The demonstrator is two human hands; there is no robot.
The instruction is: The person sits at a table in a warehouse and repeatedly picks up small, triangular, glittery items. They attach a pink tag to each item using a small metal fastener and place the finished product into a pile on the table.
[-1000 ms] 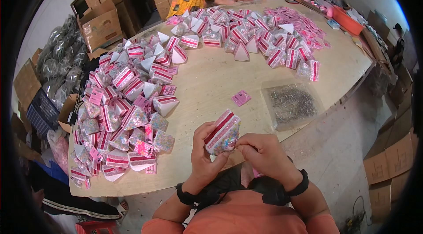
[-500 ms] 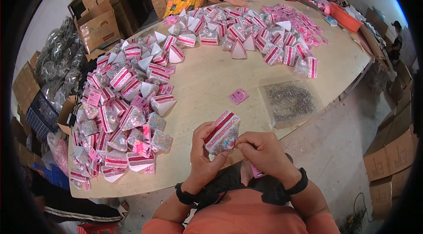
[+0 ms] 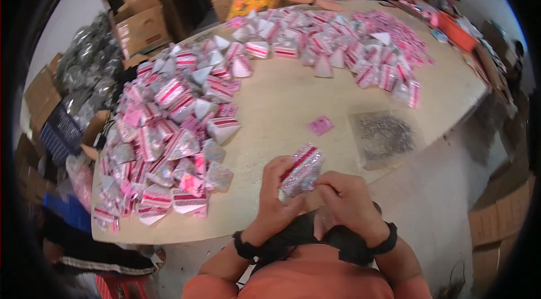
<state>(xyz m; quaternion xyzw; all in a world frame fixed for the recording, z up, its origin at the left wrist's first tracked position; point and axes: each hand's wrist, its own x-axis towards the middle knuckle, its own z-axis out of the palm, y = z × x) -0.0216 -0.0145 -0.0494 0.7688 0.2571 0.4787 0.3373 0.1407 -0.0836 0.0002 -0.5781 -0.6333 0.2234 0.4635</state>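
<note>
My left hand (image 3: 276,200) and my right hand (image 3: 350,202) are both up in front of my chest, just off the near edge of the table (image 3: 282,107), with one small glittery packet (image 3: 301,170) between them. The packet carries a red and pink band, and its long axis runs tilted, from lower left by my left fingers up to the right, away from me.

Left hand: fingers closed around the packet's left side and lower end; this one carries it. Right hand: fingertips pinched at the packet's lower right edge, touching it; whether they grip the packet itself or a bit of its wrapping I cannot tell.

The left hand is nearer the heap of finished packets (image 3: 169,130), which lies along the table's left edge, ahead and to my left. Ahead and to my right, near the right edge, lies a clear bag of glittery bits (image 3: 383,137), with a small pink slip (image 3: 320,125) just left of it, both well apart from my hands.
</note>
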